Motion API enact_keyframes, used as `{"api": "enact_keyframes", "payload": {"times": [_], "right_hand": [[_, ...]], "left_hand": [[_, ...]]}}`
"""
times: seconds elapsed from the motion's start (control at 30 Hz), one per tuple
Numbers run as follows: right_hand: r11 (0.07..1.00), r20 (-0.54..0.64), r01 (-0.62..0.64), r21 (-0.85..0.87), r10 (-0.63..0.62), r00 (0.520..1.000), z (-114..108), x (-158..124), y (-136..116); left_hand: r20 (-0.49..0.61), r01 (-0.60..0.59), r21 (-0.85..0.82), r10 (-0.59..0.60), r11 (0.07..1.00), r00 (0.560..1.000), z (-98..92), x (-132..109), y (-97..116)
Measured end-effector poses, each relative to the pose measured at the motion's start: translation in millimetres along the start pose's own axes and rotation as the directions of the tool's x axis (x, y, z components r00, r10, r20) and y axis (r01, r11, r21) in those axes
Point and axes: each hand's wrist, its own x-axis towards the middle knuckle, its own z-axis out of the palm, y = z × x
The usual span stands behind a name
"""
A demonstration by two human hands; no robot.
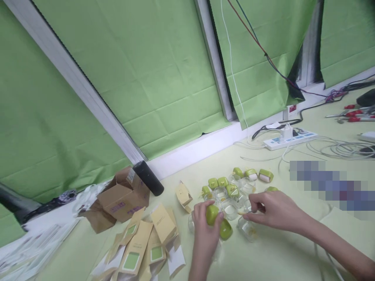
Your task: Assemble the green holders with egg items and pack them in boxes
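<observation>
My left hand [205, 224] is closed around a small glossy green case [212, 214]. Another green rounded piece [225, 229] sits right against it, under my thumb; whether the two are joined I cannot tell. To the right, my right hand [272, 210] pinches a thin yellowish piece [241, 213] between thumb and forefinger, close to the clear plastic cups. One clear cup [229, 209] stands between my hands, and another clear cup [247, 229] lies below my right fingertips. Behind them are several more green cases [233, 190], some showing a pale underside.
Flattened kraft paper boxes [137, 249] with green squares lie at left, near an open cardboard carton [123, 199] and a black cylinder [148, 178]. A white power strip [290, 139] with cables is at right, beyond it red-handled tools [356, 114]. Green blinds [164, 70] hang behind.
</observation>
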Motion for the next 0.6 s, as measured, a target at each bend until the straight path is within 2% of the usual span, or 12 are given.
{"api": "enact_keyframes", "payload": {"times": [0.03,0.1,0.23,0.37,0.47,0.6], "right_hand": [[0.997,0.013,0.024,-0.075,-0.023,1.0,-3,0,4],[0.988,0.069,0.057,-0.142,-0.047,0.997,-5,0,10],[0.992,0.135,0.062,-0.108,-0.047,0.99,-1,1,15],[0.999,0.101,0.004,-0.034,0.0,0.995,0,4,10],[1.0,0.073,-0.005,0.015,0.004,0.997,1,4,4],[0.999,0.057,0.013,0.029,-0.015,0.998,5,0,-3]], "left_hand": [[0.048,0.007,0.109,-0.012,0.994,0.999,-5.7,3,-2],[0.123,0.026,0.219,-0.054,0.975,0.991,-13.2,6,-7],[0.158,0.044,0.252,-0.086,0.967,0.984,-16.3,2,-15],[0.153,0.053,0.278,-0.099,0.959,0.983,-18.6,4,-14],[0.077,0.073,0.279,-0.098,0.958,0.992,-18.4,27,-16],[0.042,0.152,0.26,-0.169,0.953,0.985,-8.2,83,-29]]}}
